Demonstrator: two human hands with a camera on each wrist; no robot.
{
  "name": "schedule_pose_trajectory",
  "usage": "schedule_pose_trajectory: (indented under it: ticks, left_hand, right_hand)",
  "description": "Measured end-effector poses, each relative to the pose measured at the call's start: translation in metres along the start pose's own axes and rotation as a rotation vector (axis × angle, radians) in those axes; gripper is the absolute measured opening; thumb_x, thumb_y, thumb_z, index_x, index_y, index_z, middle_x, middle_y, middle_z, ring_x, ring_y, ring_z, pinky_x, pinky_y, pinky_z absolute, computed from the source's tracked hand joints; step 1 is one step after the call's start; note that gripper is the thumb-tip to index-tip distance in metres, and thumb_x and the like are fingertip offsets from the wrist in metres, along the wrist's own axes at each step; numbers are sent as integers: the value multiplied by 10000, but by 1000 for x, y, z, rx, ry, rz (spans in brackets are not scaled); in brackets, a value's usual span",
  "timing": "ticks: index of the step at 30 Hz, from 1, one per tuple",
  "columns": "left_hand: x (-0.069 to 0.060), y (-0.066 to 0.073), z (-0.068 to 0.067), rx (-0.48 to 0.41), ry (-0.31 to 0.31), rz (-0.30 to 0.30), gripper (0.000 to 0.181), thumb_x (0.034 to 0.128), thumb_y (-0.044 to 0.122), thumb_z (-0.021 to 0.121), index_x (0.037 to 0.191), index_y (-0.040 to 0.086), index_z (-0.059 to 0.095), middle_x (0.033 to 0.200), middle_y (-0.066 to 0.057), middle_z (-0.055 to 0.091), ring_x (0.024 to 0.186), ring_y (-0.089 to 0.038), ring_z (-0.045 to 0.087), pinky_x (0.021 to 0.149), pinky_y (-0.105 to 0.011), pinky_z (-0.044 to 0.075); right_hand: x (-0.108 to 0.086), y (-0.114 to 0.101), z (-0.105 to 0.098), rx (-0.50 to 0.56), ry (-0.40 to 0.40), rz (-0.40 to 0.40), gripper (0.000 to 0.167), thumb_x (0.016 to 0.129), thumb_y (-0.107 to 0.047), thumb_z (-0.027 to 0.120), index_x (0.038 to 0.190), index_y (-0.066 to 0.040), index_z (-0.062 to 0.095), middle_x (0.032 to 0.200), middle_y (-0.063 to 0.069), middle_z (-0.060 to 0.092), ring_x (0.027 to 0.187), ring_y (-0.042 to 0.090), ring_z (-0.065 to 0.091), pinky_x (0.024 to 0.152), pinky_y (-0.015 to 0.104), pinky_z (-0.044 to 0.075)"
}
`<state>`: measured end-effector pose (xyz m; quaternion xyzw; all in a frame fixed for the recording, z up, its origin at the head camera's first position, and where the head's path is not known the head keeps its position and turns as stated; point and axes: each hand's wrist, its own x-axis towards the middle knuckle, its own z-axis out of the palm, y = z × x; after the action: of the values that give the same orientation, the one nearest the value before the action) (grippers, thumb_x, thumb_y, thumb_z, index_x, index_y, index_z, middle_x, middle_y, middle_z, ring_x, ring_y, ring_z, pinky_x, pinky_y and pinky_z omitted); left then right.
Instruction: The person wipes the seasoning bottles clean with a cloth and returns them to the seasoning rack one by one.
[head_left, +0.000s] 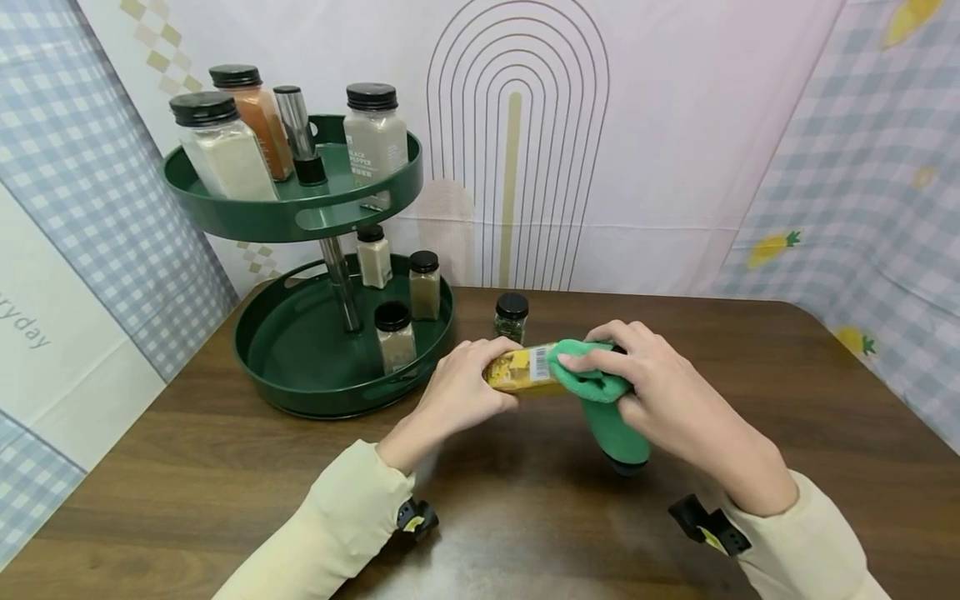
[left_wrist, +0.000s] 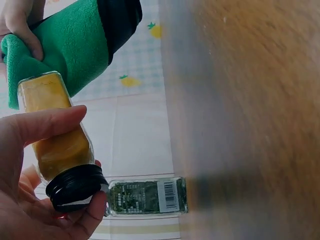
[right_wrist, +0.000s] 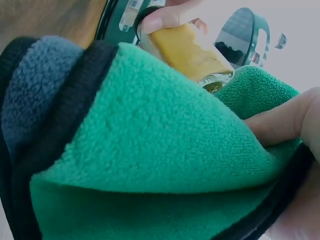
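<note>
My left hand (head_left: pixel 467 385) grips a glass spice jar (head_left: pixel 521 369) of yellow powder on its side, fingers round the black-lidded end. In the left wrist view the jar's black lid (left_wrist: pixel 76 187) points down toward my palm and fingers. A green cloth (head_left: pixel 617 433) with dark edging is pinched in my right hand (head_left: pixel 660 387), bunched against the jar's base end. Its lower part hangs above the table. The right wrist view shows the cloth (right_wrist: pixel 160 135) filling most of the picture, beside the jar's glass bottom (right_wrist: pixel 217 80).
A two-tier green rack (head_left: pixel 300 400) stands at the left. Its upper tray (head_left: pixel 247 218) bears several jars and a silver cylinder; small jars stand on the lower one. Behind my hands, a jar of green flakes (head_left: pixel 512 315) stands on the wooden table (head_left: pixel 525 517).
</note>
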<state>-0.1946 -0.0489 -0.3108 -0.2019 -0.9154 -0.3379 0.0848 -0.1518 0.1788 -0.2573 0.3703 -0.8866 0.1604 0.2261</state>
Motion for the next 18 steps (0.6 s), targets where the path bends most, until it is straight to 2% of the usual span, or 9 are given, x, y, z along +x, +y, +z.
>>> schedule_pose_trajectory:
  ticks: [7, 13, 15, 18]
  left_hand:
    - [2, -5, 0, -245, -68, -103, 531, 634, 246, 857, 1094, 310, 597, 1006, 66, 641, 892, -136, 549, 784, -366, 419]
    - [3, -6, -1, -272, -127, -125, 544, 643, 236, 854, 1113, 286, 586, 1041, 42, 629, 926, -149, 544, 801, -364, 428]
    - [4, -6, -2, -296, -143, -124, 541, 638, 245, 856, 1103, 284, 583, 1035, 41, 625, 926, -152, 546, 795, -355, 438]
    - [4, -6, -3, -347, -159, -116, 528, 635, 253, 858, 1082, 287, 580, 1026, 47, 617, 931, -148, 548, 794, -341, 444]
  right_hand:
    - [1, 1, 1, -70, -42, 73, 503, 708, 166, 517, 1036, -154, 723, 1047, 66, 586, 938, 270, 523, 764, 409, 426]
    - [1, 3, -2, -185, -125, 152, 410, 747, 110, 558, 972, -182, 737, 982, 57, 604, 893, 267, 524, 732, 409, 416]
    - [1, 3, -4, -215, -97, 180, 427, 739, 112, 532, 974, -182, 733, 986, 69, 608, 879, 282, 518, 724, 422, 414]
    - [1, 2, -6, -189, 49, 186, 513, 698, 131, 482, 1033, -180, 715, 1032, 95, 605, 902, 294, 516, 692, 425, 423]
